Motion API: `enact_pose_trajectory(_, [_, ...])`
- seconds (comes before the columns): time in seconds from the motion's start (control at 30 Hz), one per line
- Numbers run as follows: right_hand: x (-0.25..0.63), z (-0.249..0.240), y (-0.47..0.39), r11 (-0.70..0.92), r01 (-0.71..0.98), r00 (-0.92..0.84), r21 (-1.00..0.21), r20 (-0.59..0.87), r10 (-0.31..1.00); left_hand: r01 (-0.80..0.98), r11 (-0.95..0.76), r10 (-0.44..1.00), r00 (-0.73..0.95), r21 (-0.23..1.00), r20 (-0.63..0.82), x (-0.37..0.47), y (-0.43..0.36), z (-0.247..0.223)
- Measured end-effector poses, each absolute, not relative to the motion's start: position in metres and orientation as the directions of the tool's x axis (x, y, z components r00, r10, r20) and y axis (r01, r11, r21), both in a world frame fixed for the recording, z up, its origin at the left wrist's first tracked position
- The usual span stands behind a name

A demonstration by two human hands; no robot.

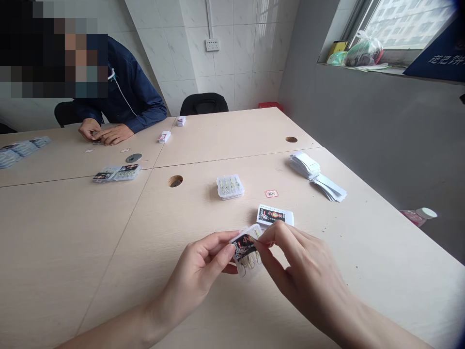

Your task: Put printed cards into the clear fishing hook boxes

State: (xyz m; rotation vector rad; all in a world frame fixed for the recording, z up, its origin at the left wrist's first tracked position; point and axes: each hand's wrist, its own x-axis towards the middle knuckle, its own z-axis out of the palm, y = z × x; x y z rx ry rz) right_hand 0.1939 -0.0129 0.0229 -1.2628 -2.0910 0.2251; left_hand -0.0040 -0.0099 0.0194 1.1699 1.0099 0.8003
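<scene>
A small clear plastic box (250,269) with fish hooks inside is held above the table, tilted. My left hand (209,259) grips its left side, thumb on top. Across the box lies a black printed label (244,246); my right hand (290,252) pinches the label's right end between thumb and forefinger. Just behind the box, a stack of white sheets with black labels (275,215) rests on the table. Farther back stands a stack of clear hook boxes (230,187). A small red-bordered sticker (271,193) lies to the right of that stack.
Piles of white paper strips (305,166) lie at the right. Labelled boxes (116,173) sit at the left beside a metal disc (133,158). Across the table (109,223), a person's hands (107,133) handle something small. Two cable holes (175,181) pierce the tabletop.
</scene>
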Motion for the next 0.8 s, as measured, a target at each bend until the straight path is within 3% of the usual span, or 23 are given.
enact_pose_trajectory(0.8, [0.1931, 0.0233, -0.0117, 0.502, 0.743, -0.296, -0.444, 0.454, 0.84, -0.011, 0.224, 0.905, 0.373, 0.974, -0.204, -0.005, -0.0111, 0.0142])
